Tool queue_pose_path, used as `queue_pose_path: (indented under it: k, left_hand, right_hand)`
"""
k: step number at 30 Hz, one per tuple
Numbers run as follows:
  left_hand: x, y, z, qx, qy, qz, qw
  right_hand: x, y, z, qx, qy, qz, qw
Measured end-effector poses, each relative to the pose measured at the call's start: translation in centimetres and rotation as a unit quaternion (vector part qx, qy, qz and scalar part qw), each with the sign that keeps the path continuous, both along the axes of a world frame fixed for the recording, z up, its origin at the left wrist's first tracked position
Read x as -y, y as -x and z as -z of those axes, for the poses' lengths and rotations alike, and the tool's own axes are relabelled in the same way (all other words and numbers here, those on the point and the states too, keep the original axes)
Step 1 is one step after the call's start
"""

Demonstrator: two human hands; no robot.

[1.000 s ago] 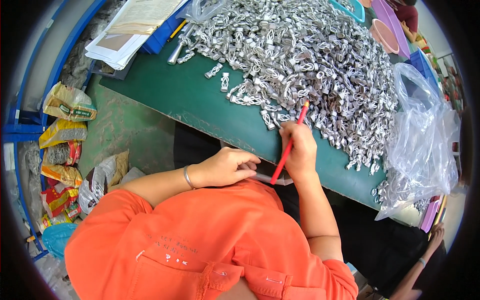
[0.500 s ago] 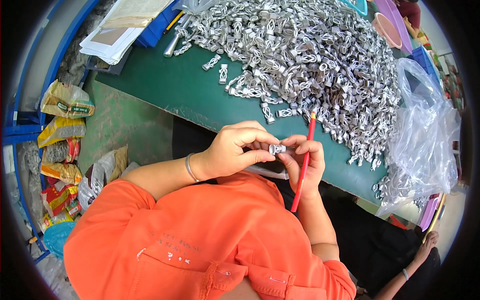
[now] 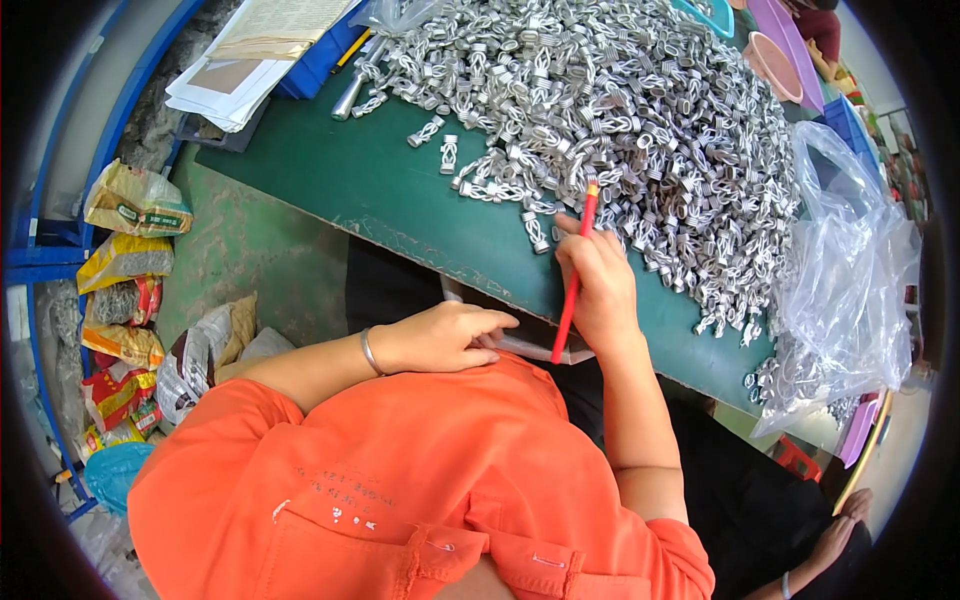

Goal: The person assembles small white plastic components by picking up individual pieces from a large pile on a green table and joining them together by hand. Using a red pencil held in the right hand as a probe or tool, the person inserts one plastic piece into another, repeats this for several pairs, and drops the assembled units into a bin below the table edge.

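My right hand [image 3: 598, 282] reaches over the near edge of a heap of small silvery metal pieces [image 3: 640, 110], each with twisted open strands between ringed ends. A red pencil [image 3: 573, 290] with a yellow band near its upper end is held slanting in that hand. The fingertips come down at the heap's edge, and whether they touch a piece is hidden. Close to my orange shirt, my left hand [image 3: 440, 337] has its index finger stretched out and the other fingers loosely bent, with nothing visible in it. Beside it, a grey box edge [image 3: 580, 354] shows under the table.
The heap lies on a green table [image 3: 300, 170]. Papers [image 3: 235, 75], a blue bin [image 3: 315, 65] and a metal rod [image 3: 350, 93] are at the back left. A clear plastic bag [image 3: 850, 260] hangs at the right. Another person's hand [image 3: 838, 530] is at lower right. Sacks [image 3: 135, 200] stand left.
My hands were together around one metal piece. Now they are apart: the right has moved up to the heap with the pencil, the left has drawn back without the piece.
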State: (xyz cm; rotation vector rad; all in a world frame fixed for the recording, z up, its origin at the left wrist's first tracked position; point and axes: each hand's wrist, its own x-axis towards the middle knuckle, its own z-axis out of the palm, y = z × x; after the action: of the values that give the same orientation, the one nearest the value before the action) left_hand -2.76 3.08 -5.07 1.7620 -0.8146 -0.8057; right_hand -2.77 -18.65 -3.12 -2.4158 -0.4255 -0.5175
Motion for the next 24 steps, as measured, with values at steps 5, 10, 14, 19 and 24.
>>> queue_pose_path:
  k: [5, 10, 14, 19, 24]
  left_hand:
    - [0.1, -0.6, -0.7, -0.004, 0.013, 0.005, 1.000]
    - [1.4, -0.5, -1.4, -0.138, 0.157, -0.171, 0.963]
    - [1.9, -1.1, -1.9, -0.188, 0.223, -0.147, 0.945]
    - [2.1, -1.3, -3.2, -0.055, 0.200, -0.154, 0.966]
    - [2.0, -1.5, -4.1, 0.086, 0.199, -0.129, 0.968]
  right_hand:
    - [0.5, 0.0, 0.4, 0.020, 0.008, -0.003, 1.000]
    - [-0.7, 3.7, -0.3, -0.179, -0.544, -0.031, 0.819]
    - [-1.2, 4.9, -0.2, -0.198, -0.598, -0.043, 0.775]
    - [-1.1, 5.5, 0.3, -0.221, -0.619, -0.059, 0.751]
    - [-1.9, 5.5, 0.9, -0.151, -0.602, -0.078, 0.780]
